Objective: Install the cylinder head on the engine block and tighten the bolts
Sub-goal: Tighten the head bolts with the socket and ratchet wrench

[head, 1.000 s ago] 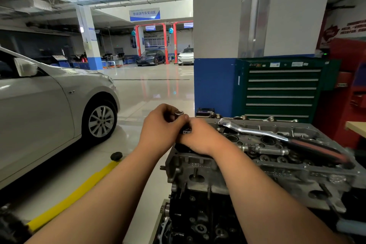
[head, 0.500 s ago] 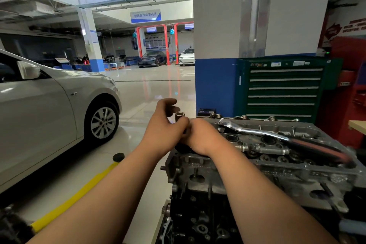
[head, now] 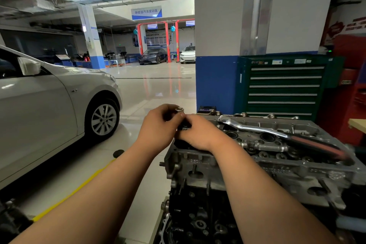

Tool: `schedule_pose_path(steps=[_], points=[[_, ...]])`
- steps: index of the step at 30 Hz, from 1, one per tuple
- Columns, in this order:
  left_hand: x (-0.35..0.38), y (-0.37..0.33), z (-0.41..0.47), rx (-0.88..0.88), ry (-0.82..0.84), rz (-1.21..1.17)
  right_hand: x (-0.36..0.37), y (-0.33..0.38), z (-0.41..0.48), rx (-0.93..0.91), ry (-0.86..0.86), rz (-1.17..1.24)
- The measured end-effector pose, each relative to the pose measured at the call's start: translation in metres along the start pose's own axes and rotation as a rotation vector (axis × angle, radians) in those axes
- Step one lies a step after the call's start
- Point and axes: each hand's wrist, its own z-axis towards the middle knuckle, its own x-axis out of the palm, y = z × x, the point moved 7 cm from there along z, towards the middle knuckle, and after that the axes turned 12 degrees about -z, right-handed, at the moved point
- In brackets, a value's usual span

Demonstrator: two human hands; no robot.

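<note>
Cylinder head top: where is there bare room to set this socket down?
Little room. The ratchet lies diagonally across the cylinder head, over valve gear and open bores. The far rail between ratchet and green cabinet looks barest. Left hand and right hand crowd the left end around the socket.

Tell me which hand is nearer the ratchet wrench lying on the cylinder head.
Right. The right hand sits just left of the ratchet wrench, at the end of the cylinder head; the left hand is farther left, gripping a small socket.

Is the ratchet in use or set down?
Set down: the ratchet lies across the cylinder head; neither left hand nor right hand touches it.
</note>
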Motion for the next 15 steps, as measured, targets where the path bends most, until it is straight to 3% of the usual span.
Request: schedule_pose_path(steps=[3,8,13,15], points=[[0.005,0.002,-0.002,-0.009,0.071,-0.039,0.001,-0.003,0.001,0.015,0.014,-0.04],[0.002,0.005,-0.003,-0.009,-0.054,0.012,0.002,0.004,0.0,-0.018,-0.014,-0.072],[0.009,0.009,-0.005,-0.038,0.021,-0.154,0.004,-0.002,0.003,-0.006,0.019,-0.114],[0.008,0.01,-0.003,-0.038,-0.02,-0.089,0.004,0.0,0.003,-0.002,-0.006,-0.145]])
